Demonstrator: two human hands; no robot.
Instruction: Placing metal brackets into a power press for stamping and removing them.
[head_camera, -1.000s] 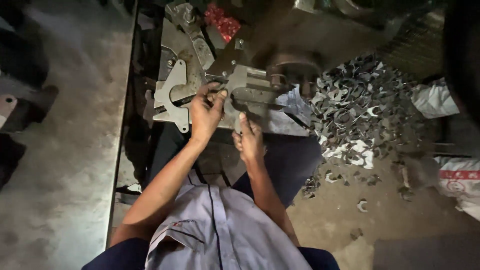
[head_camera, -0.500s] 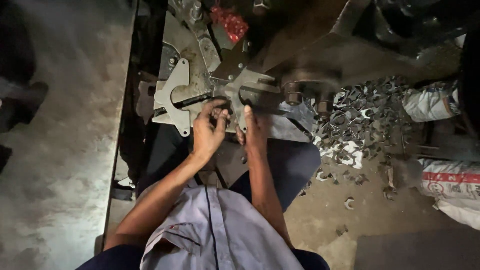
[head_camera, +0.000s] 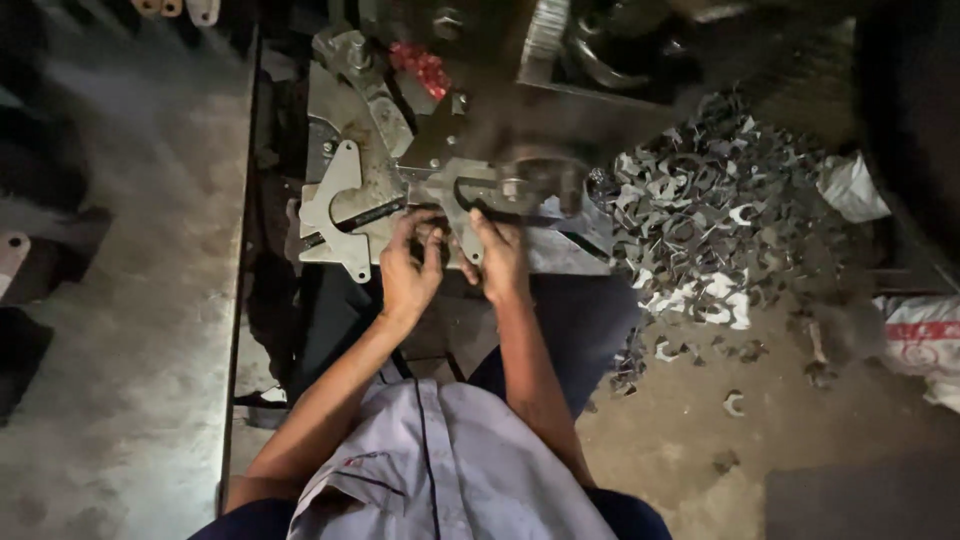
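Left hand (head_camera: 410, 265): fingers curled, fingertips pressed on the near edge of the press bed plate (head_camera: 365, 190); whether they pinch anything cannot be told.

Right hand (head_camera: 497, 255): just beside the left at its 3 o'clock, fingers bent down onto a flat metal blank (head_camera: 470, 205) lying on the plate; grip partly hidden.

Blurred die head (head_camera: 535, 180): at 1 o'clock from the right hand, directly above the blank.

Pale bracket-shaped guide (head_camera: 335, 205): at 10 o'clock from the left hand.

Red scrap (head_camera: 420, 65): at 12 o'clock, far end of the plate.

Heap of curved metal stampings (head_camera: 710, 215): on the floor at 3 o'clock, near the plate.

White sack (head_camera: 925, 340): at 4 o'clock, well apart.
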